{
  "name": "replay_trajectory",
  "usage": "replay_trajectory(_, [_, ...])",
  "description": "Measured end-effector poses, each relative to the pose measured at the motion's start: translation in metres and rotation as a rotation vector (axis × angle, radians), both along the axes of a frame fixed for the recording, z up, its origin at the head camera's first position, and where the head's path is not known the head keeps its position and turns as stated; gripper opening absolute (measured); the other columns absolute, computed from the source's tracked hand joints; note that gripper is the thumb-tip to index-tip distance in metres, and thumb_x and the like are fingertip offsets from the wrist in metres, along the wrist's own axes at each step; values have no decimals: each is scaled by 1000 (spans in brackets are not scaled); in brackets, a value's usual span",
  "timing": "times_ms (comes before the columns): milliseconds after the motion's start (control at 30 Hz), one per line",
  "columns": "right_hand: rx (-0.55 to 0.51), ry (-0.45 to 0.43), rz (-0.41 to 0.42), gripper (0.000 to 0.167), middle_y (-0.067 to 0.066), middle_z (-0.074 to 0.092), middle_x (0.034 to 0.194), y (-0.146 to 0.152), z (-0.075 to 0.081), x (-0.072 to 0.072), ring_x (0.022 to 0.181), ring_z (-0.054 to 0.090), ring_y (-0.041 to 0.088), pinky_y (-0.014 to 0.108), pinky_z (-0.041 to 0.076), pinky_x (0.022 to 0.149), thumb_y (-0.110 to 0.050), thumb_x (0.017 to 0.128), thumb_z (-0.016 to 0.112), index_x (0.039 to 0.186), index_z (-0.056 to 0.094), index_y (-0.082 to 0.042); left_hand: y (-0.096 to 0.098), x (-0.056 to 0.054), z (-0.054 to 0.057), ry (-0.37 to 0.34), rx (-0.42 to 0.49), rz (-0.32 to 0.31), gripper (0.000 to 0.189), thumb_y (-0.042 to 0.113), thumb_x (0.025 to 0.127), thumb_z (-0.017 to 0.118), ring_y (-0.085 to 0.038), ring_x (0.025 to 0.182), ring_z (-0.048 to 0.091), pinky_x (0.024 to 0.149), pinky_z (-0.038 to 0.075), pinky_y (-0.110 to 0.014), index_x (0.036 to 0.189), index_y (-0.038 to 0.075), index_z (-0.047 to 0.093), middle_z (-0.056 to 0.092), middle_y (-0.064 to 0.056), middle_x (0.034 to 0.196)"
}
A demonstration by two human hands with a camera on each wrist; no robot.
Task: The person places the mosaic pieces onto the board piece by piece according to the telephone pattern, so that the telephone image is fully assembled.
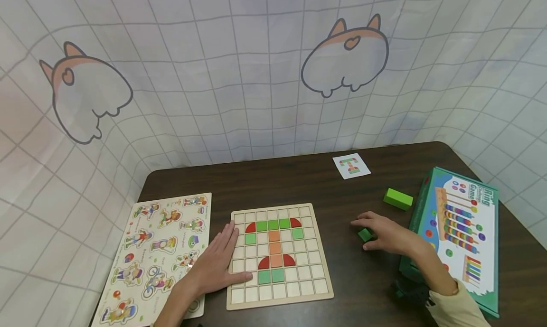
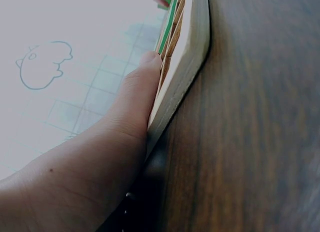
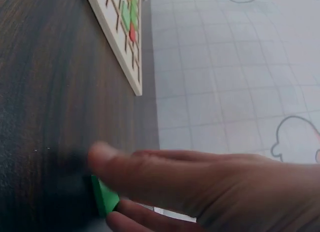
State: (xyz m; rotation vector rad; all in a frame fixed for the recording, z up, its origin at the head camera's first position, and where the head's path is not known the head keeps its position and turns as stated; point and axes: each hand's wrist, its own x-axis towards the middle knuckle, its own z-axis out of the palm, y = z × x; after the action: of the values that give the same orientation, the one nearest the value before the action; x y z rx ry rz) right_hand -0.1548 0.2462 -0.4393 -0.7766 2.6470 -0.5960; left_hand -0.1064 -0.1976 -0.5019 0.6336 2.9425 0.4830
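Note:
My left hand [image 1: 215, 260] rests on the left edge of a wooden grid board [image 1: 279, 305], fingers straight along its side and thumb across a lower square. In the left wrist view that thumb [image 2: 132, 96] lies over the board's rim. Green, orange and red pieces sit in the board's squares, forming a T-like figure. To the right of the board, my right hand [image 1: 391, 234] is spread over a small green block [image 1: 365, 234] on the dark table. The block [image 3: 104, 197] shows between thumb and fingers in the right wrist view, partly covered by them.
A picture puzzle board [image 1: 158, 256] lies left of the grid board. At the back, a white card [image 1: 352, 166] shows a similar coloured figure. A bright green rectangular block [image 1: 398, 199] stands beyond my right hand, and a ring game box [image 1: 461, 241] lies at the right.

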Motion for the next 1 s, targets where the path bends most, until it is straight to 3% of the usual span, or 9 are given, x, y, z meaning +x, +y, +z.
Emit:
replay_trajectory(100, [12,30,25,48,27,53,125,0,-3,-1,94,64,30,39,56,75,-8,80,77,124,61,4,0,0,0,-14,-1,6,117,81,75,53,-25,153,9,122,20,-43,156,6,14,6,-9,165])
replay_trajectory(333, [54,153,44,33,19,59,113,-3,-10,-3,96,62,31,41,57,78,5,78,74,109,68,2,-1,0,-1,10,-8,-11,116,81,77,51,-28,153,12,122,23,-45,155,3,16,10,-12,165])
replay_trajectory(467, [86,221,37,26,12,62,107,-4,-11,-3,93,62,26,39,57,78,1,77,77,102,69,-3,-1,-1,-2,0,-18,-14,116,82,77,50,-27,153,10,122,22,-45,155,4,15,8,-12,165])
replay_trajectory(633, [124,263,26,22,0,62,95,-6,-10,-3,75,53,7,26,52,65,-9,79,78,98,68,-10,-1,-1,-1,-17,-13,-3,117,83,76,49,-23,153,6,123,19,-41,156,7,12,3,-8,166])
replay_trajectory(767, [-7,326,97,20,-5,62,94,-18,-8,0,70,49,1,18,45,60,-15,84,73,103,68,-13,-1,0,-1,-17,-15,0,117,84,76,48,-23,153,7,123,19,-42,156,7,12,4,-8,166])
replay_trajectory(1000, [-365,626,368,21,-3,63,98,-55,-14,10,76,56,3,9,47,66,-20,88,71,107,73,-10,0,0,-1,-9,-14,-1,116,83,76,49,-25,153,9,123,20,-44,156,6,15,7,-10,165])
